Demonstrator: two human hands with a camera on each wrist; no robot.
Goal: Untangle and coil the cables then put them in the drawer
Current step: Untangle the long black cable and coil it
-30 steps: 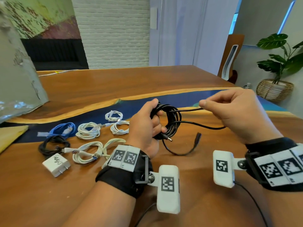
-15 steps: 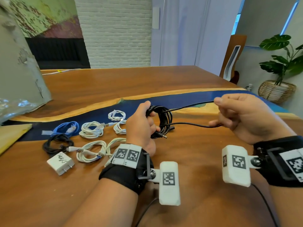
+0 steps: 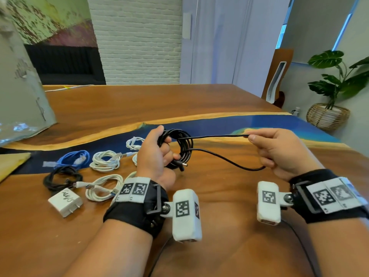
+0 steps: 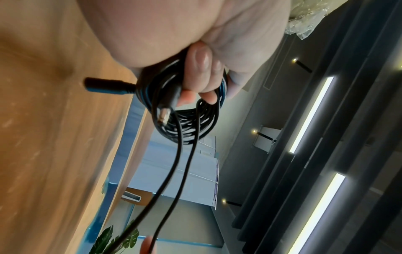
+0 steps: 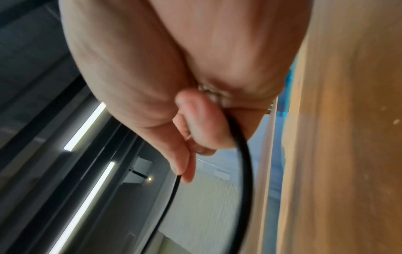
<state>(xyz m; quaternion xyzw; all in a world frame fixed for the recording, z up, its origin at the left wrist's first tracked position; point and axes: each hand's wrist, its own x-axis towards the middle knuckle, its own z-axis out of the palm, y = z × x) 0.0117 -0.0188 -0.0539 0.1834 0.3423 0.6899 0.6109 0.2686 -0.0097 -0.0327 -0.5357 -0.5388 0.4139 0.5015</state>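
Curling round the black cable coil [image 3: 180, 148], left fingers [image 3: 166, 150] grip it; right fingers [image 3: 257, 139] pinch its strand.

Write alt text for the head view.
A left hand grips a coiled black cable above a wooden table, while the right hand pinches a loose loop of it. White, blue and black coiled cables and a white charger lie at left.
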